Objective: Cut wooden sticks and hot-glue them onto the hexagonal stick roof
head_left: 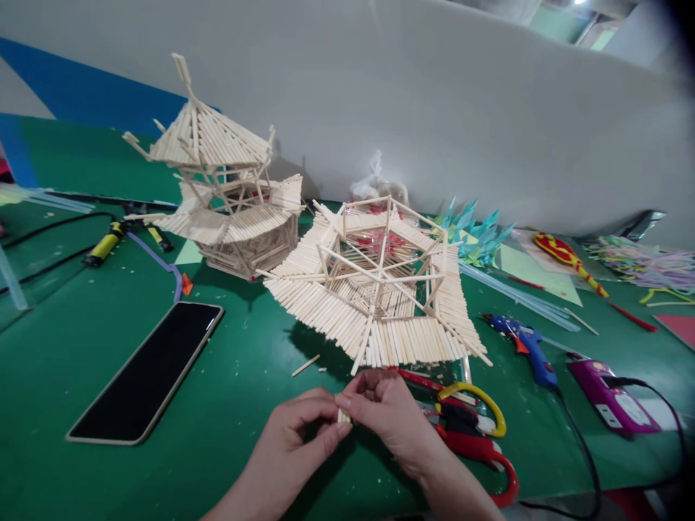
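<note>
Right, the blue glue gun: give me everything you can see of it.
The glue gun lies on the green table, between the red-handled tool and the purple box. Its body is blue, plastic by the look, with an orange trigger. The dark nozzle points away and left, the handle back towards the wearer. A black cord leaves the handle end. Neither the left hand nor the right hand touches it. Can't tell if it's hot.
</note>
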The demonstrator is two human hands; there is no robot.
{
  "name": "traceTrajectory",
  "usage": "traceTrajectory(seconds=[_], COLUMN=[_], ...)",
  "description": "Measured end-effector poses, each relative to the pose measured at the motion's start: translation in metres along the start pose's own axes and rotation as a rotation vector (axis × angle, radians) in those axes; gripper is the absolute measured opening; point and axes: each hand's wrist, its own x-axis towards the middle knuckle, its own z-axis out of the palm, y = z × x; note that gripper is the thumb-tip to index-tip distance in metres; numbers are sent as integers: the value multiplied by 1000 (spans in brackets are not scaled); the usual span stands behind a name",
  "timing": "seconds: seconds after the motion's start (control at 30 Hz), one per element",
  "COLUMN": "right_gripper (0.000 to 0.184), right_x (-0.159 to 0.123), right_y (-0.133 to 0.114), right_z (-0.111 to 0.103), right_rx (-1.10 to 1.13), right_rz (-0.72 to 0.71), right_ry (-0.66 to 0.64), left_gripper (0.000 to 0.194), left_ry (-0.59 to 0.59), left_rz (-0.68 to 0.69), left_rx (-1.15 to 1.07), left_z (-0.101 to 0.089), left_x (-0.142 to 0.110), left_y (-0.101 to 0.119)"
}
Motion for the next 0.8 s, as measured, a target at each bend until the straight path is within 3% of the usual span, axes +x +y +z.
traceTrajectory(seconds=[0.13, 0.27, 0.43, 0.6, 0.8], right_gripper=[30, 22, 9, 10, 10], right_x=[-1, -2, -4, -7, -15], right_y=[1, 0, -3, -3, -4], right_z=[0, 1, 5, 8, 6], right_rx=[-53, -132, -243, -292, -377], right_rz=[-21, -54, -112, -151, -196], right_ry=[3, 13, 53, 89, 62], left_gripper=[16, 12, 11, 11, 10], left_ry=[-32, -69, -16, 22, -16], left_rz=[-67, -174, -258, -200, -154], left_rx=[-46, -262, -359, -376, -360], left_z=[-1, -2, -1, 0, -3], left_x=[-2, -1, 2, 0, -1], left_y=[-5, -6, 3, 5, 4])
